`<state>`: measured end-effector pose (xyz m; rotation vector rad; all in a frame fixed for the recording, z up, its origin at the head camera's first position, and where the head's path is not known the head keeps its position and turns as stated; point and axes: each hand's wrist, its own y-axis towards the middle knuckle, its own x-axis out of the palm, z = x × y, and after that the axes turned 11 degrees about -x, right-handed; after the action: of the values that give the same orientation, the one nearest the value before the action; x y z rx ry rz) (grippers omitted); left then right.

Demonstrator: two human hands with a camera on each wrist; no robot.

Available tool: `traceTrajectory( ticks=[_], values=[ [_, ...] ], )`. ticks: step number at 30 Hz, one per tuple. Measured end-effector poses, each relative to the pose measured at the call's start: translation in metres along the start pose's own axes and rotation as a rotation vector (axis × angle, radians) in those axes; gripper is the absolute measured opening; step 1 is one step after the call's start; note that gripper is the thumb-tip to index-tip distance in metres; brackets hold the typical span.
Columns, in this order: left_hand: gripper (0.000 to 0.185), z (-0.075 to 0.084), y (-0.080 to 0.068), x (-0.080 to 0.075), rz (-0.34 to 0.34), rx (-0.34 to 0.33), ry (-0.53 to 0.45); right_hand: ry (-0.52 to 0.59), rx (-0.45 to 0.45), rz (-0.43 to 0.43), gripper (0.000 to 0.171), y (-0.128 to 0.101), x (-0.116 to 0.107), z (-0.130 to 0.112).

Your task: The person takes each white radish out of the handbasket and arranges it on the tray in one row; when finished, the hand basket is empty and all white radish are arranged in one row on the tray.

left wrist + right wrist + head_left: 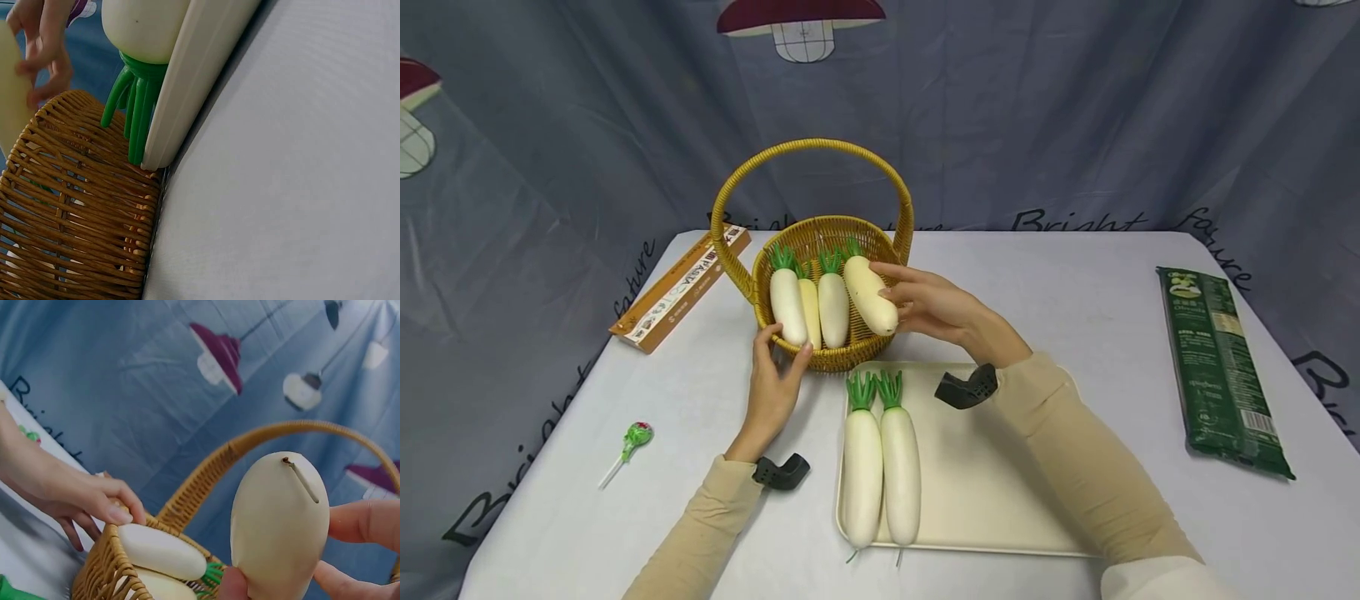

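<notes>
My right hand [936, 304] pinches a pale yellowish-white radish [871, 296] between thumb and fingers, tilted over the right side of a wicker basket [842, 360]. Its green top points toward the back. In the right wrist view the rounded end of that radish [278, 519] faces the camera, with a dark root mark. My left hand [771, 396] holds the basket's front left rim, thumb and fingers on it. Several more radishes [832, 310] lie inside, leafy ends to the back. Close up, the left wrist view shows the woven wall [81, 194].
A cream tray [992, 500] in front of the basket bears two white radishes [901, 475] side by side. To the left lie a pasta box [681, 287] and a green lollipop [638, 434]. A green spaghetti packet [1217, 358] lies far right. The basket's tall handle [812, 144] arches upward.
</notes>
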<state>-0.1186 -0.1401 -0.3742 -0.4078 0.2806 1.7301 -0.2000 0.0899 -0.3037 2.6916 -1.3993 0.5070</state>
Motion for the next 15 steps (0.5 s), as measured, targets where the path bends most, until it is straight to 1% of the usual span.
traceTrajectory(
  ticks=[2,4,8,10,12,15],
  values=[
    [0.054,0.0,0.001,-0.001,0.0,0.002,-0.004,-0.024,-0.018,-0.012,0.055,-0.011,-0.001,-0.002],
    [0.054,0.0,0.001,-0.001,-0.001,0.004,-0.006,-0.042,-0.047,-0.043,0.056,-0.024,-0.002,-0.003],
    [0.055,-0.001,0.002,-0.001,-0.002,0.015,-0.008,-0.061,-0.09,-0.084,0.056,-0.055,-0.006,0.001],
    [0.055,-0.002,0.002,0.0,0.0,0.018,-0.011,-0.071,-0.103,-0.08,0.056,-0.073,-0.009,0.004],
    [0.055,-0.007,0.005,0.0,0.0,0.016,-0.012,-0.093,-0.115,-0.067,0.055,-0.092,-0.013,0.008],
    [0.056,-0.019,0.012,0.002,0.002,0.01,-0.011,-0.141,-0.129,-0.052,0.055,-0.118,-0.017,0.017]
  ],
)
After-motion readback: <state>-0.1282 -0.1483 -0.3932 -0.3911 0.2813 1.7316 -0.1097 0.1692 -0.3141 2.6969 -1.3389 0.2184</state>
